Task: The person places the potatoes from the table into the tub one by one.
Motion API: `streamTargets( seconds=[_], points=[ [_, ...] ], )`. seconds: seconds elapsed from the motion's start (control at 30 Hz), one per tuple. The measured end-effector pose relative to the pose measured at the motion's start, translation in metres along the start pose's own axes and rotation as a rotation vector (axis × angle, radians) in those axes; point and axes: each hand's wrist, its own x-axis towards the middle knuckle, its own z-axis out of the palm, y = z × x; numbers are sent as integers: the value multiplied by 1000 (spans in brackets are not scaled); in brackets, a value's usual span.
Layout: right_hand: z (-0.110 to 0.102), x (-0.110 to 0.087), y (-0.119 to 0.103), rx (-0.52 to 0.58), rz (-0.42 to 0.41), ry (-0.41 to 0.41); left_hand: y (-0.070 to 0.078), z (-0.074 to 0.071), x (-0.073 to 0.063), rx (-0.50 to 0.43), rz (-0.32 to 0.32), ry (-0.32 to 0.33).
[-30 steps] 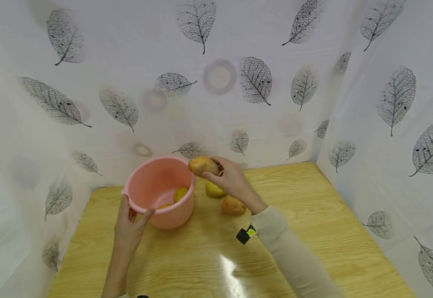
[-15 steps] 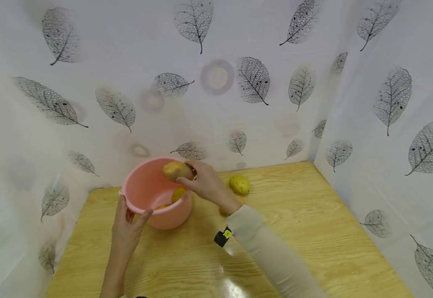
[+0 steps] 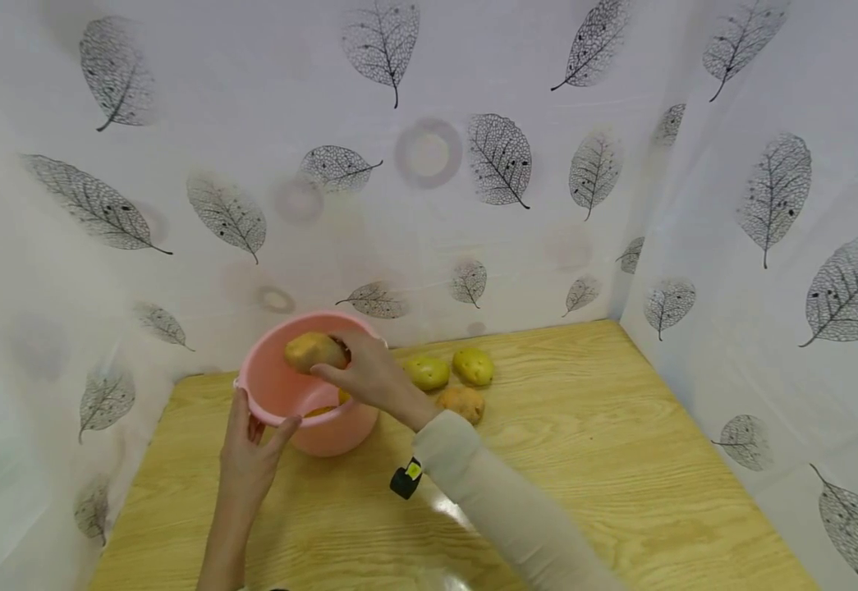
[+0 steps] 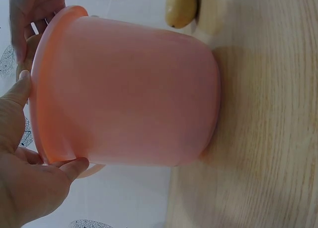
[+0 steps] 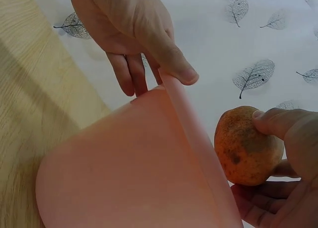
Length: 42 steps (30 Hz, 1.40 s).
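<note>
A pink plastic bucket (image 3: 340, 433), its mouth tilted toward me, is on the wooden table at the left. My left hand (image 3: 247, 460) grips its near-left rim, with the thumb on the rim and fingers around the outside. My right hand (image 3: 369, 373) pinches a brown potato (image 3: 314, 351) between thumb and fingers, right at the bucket's mouth. Dark spots mark this potato (image 5: 248, 146) in the right wrist view. Inside the bucket, parts of two yellowish potatoes (image 3: 319, 411) show; the right hand partly hides one.
Beside the bucket lie two yellow-green potatoes, one nearer (image 3: 427, 373) and one farther right (image 3: 474, 366), with a browner potato (image 3: 461, 403) in front, partly behind my right wrist. A leaf-patterned white curtain (image 3: 532, 271) borders the wooden table (image 3: 606, 460) at the back and sides.
My right hand has carried the brown potato leftward from beside the bucket's right rim to over its mouth. My left hand keeps its grip on the rim.
</note>
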Motion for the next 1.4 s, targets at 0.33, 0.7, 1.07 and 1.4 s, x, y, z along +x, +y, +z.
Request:
streamTargets(
  seconds=[0.33,0.7,1.07,1.4],
  points=[
    [12,5,-2,-7,-16,0,0,-1,0,-3,0,-11],
    [13,5,-2,-36,16,-22,0,-2,0,11,-6,-11],
    [20,6,-3,-215,63,-145,0,0,0,1,-3,-4],
    [27,7,-2,-349,105,-199,-1,1,0,-18,17,5]
  ],
)
